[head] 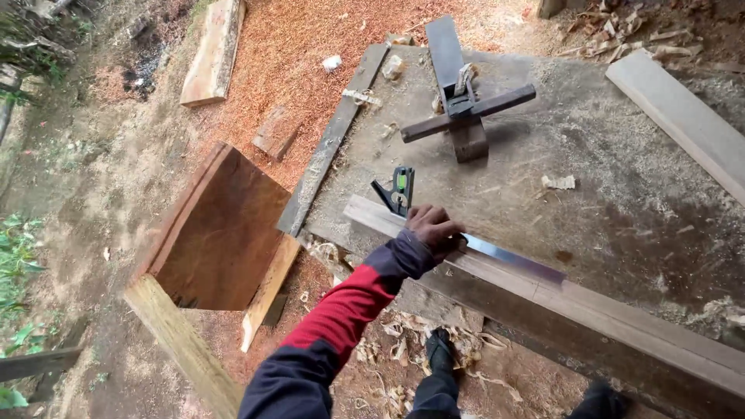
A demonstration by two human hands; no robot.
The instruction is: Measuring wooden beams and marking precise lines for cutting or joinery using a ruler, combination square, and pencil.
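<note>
A person's hand presses a combination square onto a long board at the near edge of a dusty workbench.

Nearest, wood shavings (403,349) litter the ground by the person's feet. One hand (431,230), on a red and navy sleeve, which side I cannot tell, rests fingers curled over the combination square (466,237), its steel blade lying along the board (621,318). No pencil or marked line shows. The other hand is out of view. Farther back on the workbench (621,202) stands a dark wooden plane-like tool (463,101); a plank (683,116) lies at the far right corner.
</note>
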